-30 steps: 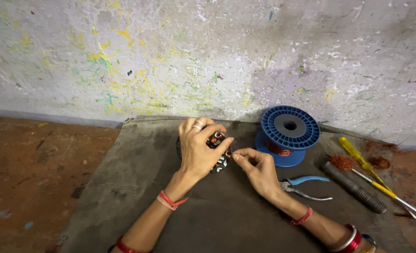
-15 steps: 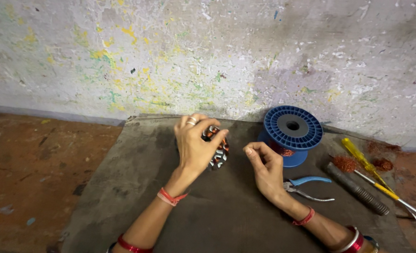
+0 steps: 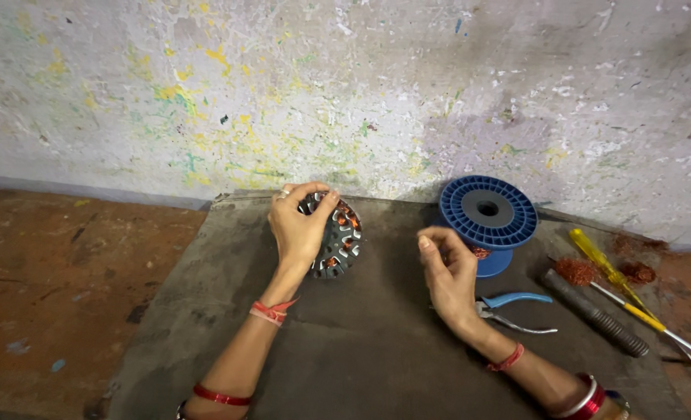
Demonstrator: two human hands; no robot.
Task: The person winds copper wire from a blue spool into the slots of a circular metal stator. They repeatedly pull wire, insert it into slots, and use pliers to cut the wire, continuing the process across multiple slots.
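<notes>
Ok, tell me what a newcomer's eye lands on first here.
First the left hand, gripping a round metal stator with copper windings, mid-mat. Right of it, the right hand pinches something too thin to make out, before a blue spool. Behind all this rises a paint-spattered wall.

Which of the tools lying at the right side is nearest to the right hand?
The blue-handled pliers, just beside the right hand; the yellow screwdriver and dark rod lie farther right.
</notes>
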